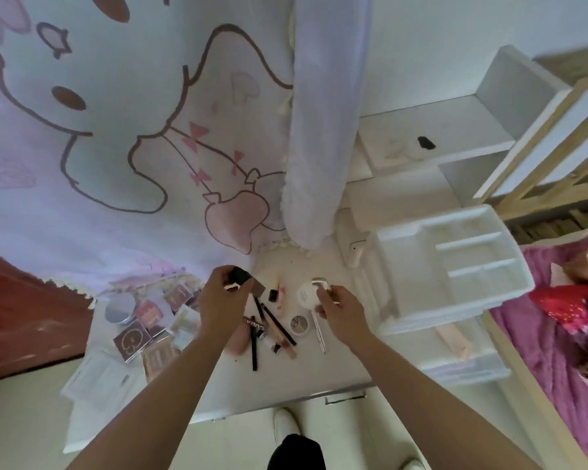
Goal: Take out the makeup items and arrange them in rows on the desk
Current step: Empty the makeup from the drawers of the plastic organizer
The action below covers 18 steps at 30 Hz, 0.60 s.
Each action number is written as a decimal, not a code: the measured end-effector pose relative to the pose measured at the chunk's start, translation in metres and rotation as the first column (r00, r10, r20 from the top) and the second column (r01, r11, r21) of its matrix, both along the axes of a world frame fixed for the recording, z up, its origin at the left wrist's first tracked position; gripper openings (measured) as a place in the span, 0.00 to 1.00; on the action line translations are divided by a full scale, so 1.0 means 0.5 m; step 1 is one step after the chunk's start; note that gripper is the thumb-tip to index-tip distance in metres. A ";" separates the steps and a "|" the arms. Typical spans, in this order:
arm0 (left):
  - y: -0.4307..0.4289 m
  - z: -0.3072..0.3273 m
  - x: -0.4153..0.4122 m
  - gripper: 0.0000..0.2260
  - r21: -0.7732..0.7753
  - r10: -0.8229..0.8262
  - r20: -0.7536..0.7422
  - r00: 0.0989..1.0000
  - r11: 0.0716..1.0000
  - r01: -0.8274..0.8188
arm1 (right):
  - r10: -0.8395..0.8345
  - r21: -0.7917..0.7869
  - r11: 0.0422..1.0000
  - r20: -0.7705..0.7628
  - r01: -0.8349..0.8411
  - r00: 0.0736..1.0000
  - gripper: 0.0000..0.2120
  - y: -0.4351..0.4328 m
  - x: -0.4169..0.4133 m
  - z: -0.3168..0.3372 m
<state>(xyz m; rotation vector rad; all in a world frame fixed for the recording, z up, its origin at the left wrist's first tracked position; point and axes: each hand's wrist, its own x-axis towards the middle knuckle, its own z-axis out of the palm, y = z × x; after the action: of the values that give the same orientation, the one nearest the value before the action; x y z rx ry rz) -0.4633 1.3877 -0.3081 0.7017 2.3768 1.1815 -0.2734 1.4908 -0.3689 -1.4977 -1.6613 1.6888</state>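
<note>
Above the white bench (286,378), the left hand (223,300) grips a black item (239,275) and the right hand (340,308) pinches a silvery piece (319,282) over pencils (254,340) and a round compact (299,323) with unreadably blurred lettering, palettes (133,340) crowding the left edge, bare surface along the near edge.

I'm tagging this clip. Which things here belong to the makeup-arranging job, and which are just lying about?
Job: left hand gripping a black-capped item; right hand pinching a silver tool; palettes; pencils; round compact; white organizer; desk.
Lying about: cartoon curtain; white shelf; purple blanket.
</note>
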 end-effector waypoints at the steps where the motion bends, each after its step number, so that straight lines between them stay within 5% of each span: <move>1: 0.024 -0.003 -0.039 0.10 0.006 -0.041 0.005 0.999 0.999 0.041 | -0.006 0.022 1.000 0.017 0.006 1.000 0.09 0.014 -0.038 0.001; 6: 0.170 -0.056 -0.184 0.22 -0.090 -0.291 -0.012 0.957 0.953 0.288 | -0.072 0.166 0.985 0.137 0.049 0.988 0.13 0.117 -0.199 -0.015; 12: 0.291 -0.133 -0.283 0.19 -0.165 -0.411 -0.097 0.907 0.905 0.393 | -0.040 0.358 0.931 0.275 -0.064 0.961 0.14 0.221 -0.353 -0.041; 18: 0.294 -0.205 -0.316 0.20 -0.173 -0.493 -0.050 0.868 0.861 0.479 | 0.081 0.239 0.945 0.486 -0.222 0.870 0.17 0.221 -0.409 -0.111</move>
<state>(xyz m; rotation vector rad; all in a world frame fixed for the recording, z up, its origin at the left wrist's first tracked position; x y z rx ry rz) -0.6215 1.5346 -0.4104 1.2356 2.1394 0.7503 -0.4780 1.6013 -0.4243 -1.7576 -2.2164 1.1242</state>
